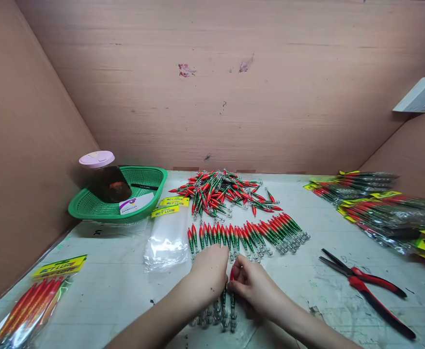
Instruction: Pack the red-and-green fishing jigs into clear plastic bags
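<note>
My right hand [252,280] is closed, thumb and fingers pinching the red end of a squid-jig fishing lure [233,310]. Close beside it is my left hand [209,272], its fingers curled; what they grip is hidden behind the back of the hand. Below both hands, several green lures [207,316] with wire hook crowns lie side by side, their upper ends covered. Clear plastic seems to lie around them. Just beyond my hands runs a row of red-and-green lures [248,235], red tips pointing away from me.
A heap of lures [219,191] lies behind the row. Clear bags [166,242] with yellow headers and a green basket [88,206] holding a lidded jar [110,182] are at left. Packed lures [372,208] and red-handled pliers [365,286] are right. A packed bag [38,305] lies front left.
</note>
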`<state>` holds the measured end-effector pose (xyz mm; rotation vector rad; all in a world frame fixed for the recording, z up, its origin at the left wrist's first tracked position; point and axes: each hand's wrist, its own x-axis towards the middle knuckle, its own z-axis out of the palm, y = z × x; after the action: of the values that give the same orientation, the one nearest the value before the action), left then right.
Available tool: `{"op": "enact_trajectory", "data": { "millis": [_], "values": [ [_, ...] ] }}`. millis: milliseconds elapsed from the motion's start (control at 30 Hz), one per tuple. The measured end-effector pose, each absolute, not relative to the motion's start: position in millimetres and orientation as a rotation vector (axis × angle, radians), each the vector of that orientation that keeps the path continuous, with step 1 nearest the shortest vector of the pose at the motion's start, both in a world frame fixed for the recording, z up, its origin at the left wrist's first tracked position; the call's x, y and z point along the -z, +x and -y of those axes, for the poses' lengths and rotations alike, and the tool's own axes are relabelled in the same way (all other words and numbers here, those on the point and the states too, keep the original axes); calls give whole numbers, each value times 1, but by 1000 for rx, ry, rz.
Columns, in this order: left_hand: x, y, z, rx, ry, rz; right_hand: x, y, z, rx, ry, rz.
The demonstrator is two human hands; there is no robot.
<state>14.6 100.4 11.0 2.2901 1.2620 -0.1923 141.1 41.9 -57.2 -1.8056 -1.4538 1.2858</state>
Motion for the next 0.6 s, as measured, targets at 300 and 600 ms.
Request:
{"op": "enact_trajectory", "data": {
  "millis": [300,600],
  "values": [
    [-20,0,-111,94,2384,-1266,28,176,-58,-860,-1767,1765],
    [-18,77,-179,-213,2737,-1209,-4,333,-177,-373,-2407,1484]
  ]
}}
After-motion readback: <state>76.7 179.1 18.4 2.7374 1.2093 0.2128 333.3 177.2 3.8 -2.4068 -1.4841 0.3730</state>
